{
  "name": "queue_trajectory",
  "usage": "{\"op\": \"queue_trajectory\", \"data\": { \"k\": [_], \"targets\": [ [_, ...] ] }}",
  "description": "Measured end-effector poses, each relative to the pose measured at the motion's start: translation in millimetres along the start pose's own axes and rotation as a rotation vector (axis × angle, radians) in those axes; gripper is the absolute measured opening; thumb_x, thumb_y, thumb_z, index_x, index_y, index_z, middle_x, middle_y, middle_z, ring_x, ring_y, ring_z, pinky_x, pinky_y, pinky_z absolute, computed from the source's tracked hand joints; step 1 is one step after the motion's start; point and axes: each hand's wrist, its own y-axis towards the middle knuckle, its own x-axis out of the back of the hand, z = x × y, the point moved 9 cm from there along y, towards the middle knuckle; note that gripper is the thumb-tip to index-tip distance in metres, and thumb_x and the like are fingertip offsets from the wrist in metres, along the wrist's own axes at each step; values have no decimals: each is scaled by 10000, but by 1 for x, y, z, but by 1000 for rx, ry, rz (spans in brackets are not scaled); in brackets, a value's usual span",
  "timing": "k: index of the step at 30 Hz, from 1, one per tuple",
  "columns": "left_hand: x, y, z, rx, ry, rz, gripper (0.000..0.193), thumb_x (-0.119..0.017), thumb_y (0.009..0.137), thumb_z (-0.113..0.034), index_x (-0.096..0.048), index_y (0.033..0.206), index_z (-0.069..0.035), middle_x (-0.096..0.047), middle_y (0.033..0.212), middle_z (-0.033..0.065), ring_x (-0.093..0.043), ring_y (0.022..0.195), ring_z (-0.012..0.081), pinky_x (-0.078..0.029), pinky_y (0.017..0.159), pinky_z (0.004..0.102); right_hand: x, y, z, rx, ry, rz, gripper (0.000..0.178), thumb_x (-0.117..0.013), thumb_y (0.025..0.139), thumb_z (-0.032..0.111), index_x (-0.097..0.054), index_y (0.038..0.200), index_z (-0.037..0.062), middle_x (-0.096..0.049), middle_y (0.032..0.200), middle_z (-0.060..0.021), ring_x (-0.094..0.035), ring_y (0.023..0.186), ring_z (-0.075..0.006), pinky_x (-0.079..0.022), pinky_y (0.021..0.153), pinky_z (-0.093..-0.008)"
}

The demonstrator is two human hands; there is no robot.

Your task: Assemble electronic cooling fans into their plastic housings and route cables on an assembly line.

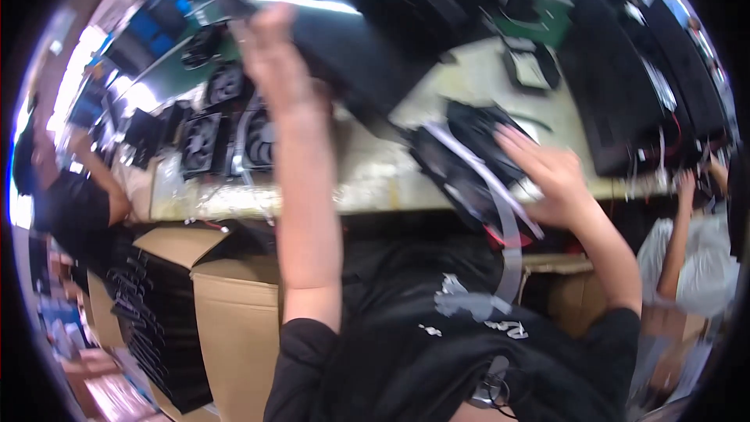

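My left hand is stretched far forward, smeared by motion, beside the left edge of a large, glossy black panel or case. Its fingers are too blurred to read, so whether it grips the case is unclear. On the right, my right hand has its fingers extended together, the tips over a black part at the table's near edge. A pale flat strip runs across that part and down towards me. The part's exact kind is blurred.
Several black computer fans stand on the pale worktable at left. Black computer cases stand at right. An open cardboard box is below the table's edge. Co-workers' arms show at both sides.
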Motion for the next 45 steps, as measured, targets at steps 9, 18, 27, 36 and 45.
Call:
{"op": "queue_trajectory", "data": {
  "k": [9, 18, 27, 36, 45],
  "targets": [
    [-35, -69, 93, 369, -373, 76, 934, -781, 728, -110, -246, 1482, 19, -598, 1106, 88, -587, 932, 148, -461, 896, 287, 43, -206, -88, -695, 976, -878, 830, -793, 723, 250, -393, 1418, 36, -503, 1365, -115, -519, 1231, -296, -403, 1075, -449],
    [-9, -123, 137, 699, -389, 106, 863, -770, 813, -162, -236, 1474, -11, -558, 1196, 111, -599, 1035, 211, -517, 869, 365, -30, -62, -10, -688, 2169, -673, 582, -707, 819, 289, -537, 1279, -24, -614, 1212, -208, -636, 1080, -327, -528, 954, -476],
    [7, -138, 173, 987, -235, 124, 954, -738, 853, -241, -112, 1523, 24, -512, 1299, 172, -561, 1124, 220, -443, 974, 343, -82, -28, 28, -968, 2533, -809, 539, -663, 868, 276, -523, 1335, 47, -585, 1301, -183, -600, 1159, -324, -481, 1017, -486],
    [21, -144, 168, 957, -299, 108, 571, -646, 898, -205, -398, 1380, -22, -557, 1259, 105, -548, 1154, 198, -411, 1021, 347, -121, -35, -1, -1021, 2459, -892, 571, -641, 870, 205, -440, 1360, -8, -561, 1296, -193, -581, 1182, -310, -545, 922, -496],
    [21, -151, 161, 1012, -290, 58, 639, -726, 828, -267, -430, 1348, -44, -571, 1201, 92, -579, 1097, 222, -463, 969, 359, -127, -22, -15, -964, 2418, -956, 563, -657, 799, 126, -496, 1316, -29, -578, 1268, -222, -571, 1190, -363, -465, 1012, -573]
  ]
}}
